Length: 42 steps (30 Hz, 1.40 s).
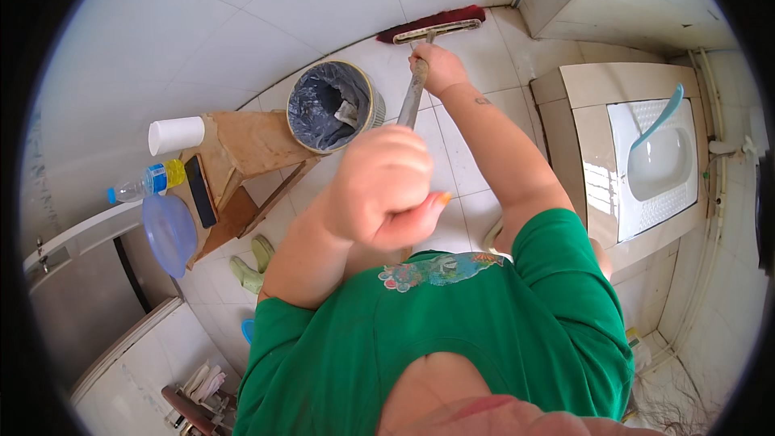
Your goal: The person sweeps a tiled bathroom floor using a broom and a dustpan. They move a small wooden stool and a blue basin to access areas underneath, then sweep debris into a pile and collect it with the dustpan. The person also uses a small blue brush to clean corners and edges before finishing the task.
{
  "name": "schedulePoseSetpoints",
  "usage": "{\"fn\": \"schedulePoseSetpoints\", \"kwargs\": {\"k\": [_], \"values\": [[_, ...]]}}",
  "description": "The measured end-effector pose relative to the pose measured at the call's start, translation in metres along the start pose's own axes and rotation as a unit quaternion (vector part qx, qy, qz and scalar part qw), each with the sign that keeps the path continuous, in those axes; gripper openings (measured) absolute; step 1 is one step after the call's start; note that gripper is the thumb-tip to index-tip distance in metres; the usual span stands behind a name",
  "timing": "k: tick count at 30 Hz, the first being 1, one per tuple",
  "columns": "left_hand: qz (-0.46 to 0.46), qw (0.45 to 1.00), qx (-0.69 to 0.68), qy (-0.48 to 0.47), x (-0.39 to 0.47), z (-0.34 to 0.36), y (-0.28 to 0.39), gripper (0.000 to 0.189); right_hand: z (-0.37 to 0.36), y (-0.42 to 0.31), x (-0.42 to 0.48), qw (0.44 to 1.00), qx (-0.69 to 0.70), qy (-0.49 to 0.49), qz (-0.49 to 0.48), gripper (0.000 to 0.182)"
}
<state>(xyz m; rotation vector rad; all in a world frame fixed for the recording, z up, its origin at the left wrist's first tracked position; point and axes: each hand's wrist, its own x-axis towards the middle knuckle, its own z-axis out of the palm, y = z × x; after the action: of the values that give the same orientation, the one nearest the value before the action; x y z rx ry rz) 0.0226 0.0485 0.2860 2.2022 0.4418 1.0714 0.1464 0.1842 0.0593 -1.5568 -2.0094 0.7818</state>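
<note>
My left hand, close to my chest, is closed around the upper end of a broom's metal handle. Farther along, my right hand grips the same handle near the broom head. The push broom's dark red bristles lie on the tiled floor along the base of the wall. Beside the handle, on its left, stands a round waste bin lined with a dark plastic bag, with crumpled white paper inside.
Left of the bin is a wooden stand with a phone, a bottle, a white cup and a blue bowl. At right a raised squat toilet holds a light-blue long-handled tool. Green clogs lie lower left.
</note>
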Motion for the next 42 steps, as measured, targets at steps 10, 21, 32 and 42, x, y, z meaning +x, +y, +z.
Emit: {"fn": "schedulePoseSetpoints", "kwargs": {"k": [10, 21, 32, 42], "values": [[0.023, 0.995, 0.041, 0.086, -0.018, -0.011, 0.028, 0.032, -0.059, -0.041, 0.023, 0.986, -0.041, 0.117, -0.11, 0.007], [-0.03, 0.993, 0.113, 0.001, -0.007, 0.003, 0.05, 0.035, -0.074, -0.061, 0.006, 0.973, -0.039, 0.103, -0.201, 0.007], [0.087, 0.994, -0.064, -0.034, -0.009, -0.012, 0.076, 0.035, -0.077, -0.05, 0.006, 0.973, -0.039, 0.088, -0.211, 0.008], [0.055, 0.998, 0.036, -0.008, 0.004, 0.009, 0.038, 0.029, -0.069, -0.001, 0.012, 0.98, -0.083, 0.096, -0.153, 0.005]]}}
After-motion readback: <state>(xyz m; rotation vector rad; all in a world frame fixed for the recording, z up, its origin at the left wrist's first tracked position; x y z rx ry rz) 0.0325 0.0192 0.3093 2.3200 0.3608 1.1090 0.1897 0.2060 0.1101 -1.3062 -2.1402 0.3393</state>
